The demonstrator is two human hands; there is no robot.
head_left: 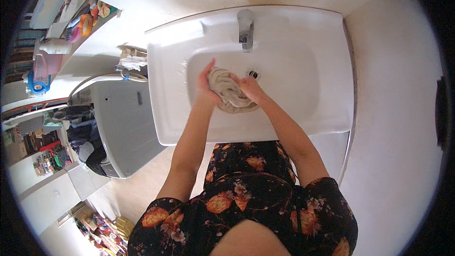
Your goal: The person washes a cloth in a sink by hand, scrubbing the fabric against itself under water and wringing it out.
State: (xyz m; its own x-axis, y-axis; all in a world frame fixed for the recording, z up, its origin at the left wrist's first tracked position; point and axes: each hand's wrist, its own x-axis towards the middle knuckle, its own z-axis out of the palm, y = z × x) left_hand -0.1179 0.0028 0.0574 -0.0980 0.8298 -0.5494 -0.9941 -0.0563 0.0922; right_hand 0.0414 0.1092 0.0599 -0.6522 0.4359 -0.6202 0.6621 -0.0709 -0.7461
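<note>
A bunched, greyish-beige cloth (226,87) is between my two hands over the basin of the white sink (289,118). My left hand (204,84) cups its left side, fingers pointing up along the edge and the thumb side near its lower part. On the right, my right hand (248,88) has its fingers curled onto the folds, gripping them. The cloth's lower end hangs or lies towards the near side of the basin; whether it touches the bottom I cannot tell. Just beyond my right hand is the drain (253,73).
A chrome faucet (245,29) stands at the sink's far edge. Left of the sink is a grey-white washing machine (125,125) with dark clothes (85,137) piled at its left end and a hose (92,78) behind it. A shelf at upper left holds bottles and a pink jug (47,65).
</note>
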